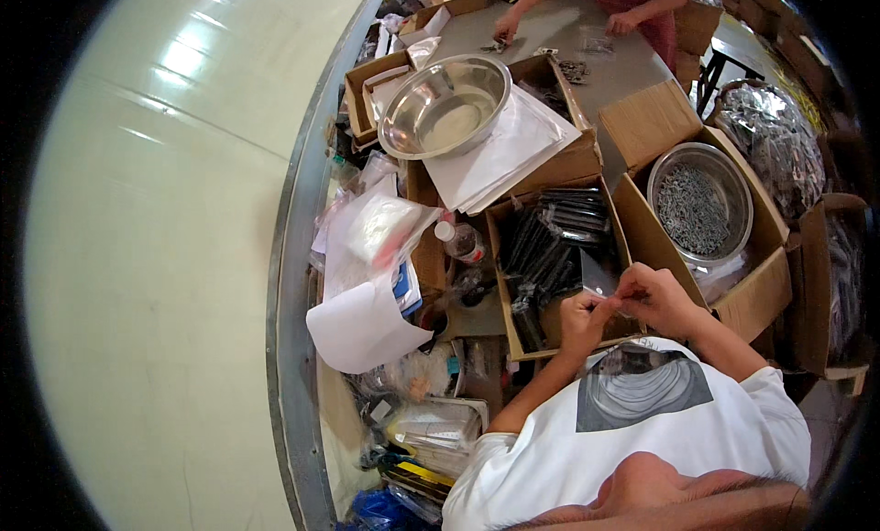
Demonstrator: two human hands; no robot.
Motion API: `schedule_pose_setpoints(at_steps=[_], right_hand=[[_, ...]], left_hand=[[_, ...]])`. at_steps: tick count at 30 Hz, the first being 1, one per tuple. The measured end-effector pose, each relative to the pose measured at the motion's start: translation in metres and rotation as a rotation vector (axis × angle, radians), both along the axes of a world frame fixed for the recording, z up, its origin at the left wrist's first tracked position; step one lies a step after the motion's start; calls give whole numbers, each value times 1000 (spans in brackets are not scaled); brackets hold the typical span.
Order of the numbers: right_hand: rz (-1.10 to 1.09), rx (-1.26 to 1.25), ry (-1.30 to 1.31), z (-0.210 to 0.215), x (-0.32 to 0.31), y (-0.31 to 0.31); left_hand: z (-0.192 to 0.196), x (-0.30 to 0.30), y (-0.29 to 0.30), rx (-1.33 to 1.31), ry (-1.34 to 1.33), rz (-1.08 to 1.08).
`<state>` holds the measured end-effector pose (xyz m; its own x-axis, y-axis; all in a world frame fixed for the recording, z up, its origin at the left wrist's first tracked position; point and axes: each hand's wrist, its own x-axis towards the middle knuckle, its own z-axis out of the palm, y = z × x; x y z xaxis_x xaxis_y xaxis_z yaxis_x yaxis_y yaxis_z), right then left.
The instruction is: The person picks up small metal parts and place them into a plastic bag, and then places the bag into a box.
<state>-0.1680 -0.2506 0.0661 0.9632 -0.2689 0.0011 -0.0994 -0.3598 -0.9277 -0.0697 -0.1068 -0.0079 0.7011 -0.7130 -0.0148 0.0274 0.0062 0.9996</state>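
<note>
Close in front of my chest, my left hand and my right hand meet with their fingertips pinched together. Between them is a small clear plastic bag, its film sticking up past the fingers. Whether anything lies inside the bag I cannot tell. Both hands are over the near right part of a cardboard box holding several dark, plastic-wrapped bundles. To the right, a steel bowl full of small metal screws or similar hardware sits in another cardboard box.
An empty steel basin rests on white paper sheets. A capped bottle stands left of the dark bundles. Packed plastic bags fill a container at far right. Across the grey table, a co-worker's hands handle small pieces.
</note>
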Motion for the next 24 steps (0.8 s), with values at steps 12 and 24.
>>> schedule_pose_setpoints(at_steps=[12, 24], right_hand=[[131, -582, -211, -26, 17, 24], [586, -897, 367, -89, 110, -12]], left_hand=[[-8, 6, 19, 141, -225, 177], [-14, 38, 100, 254, -171, 186]])
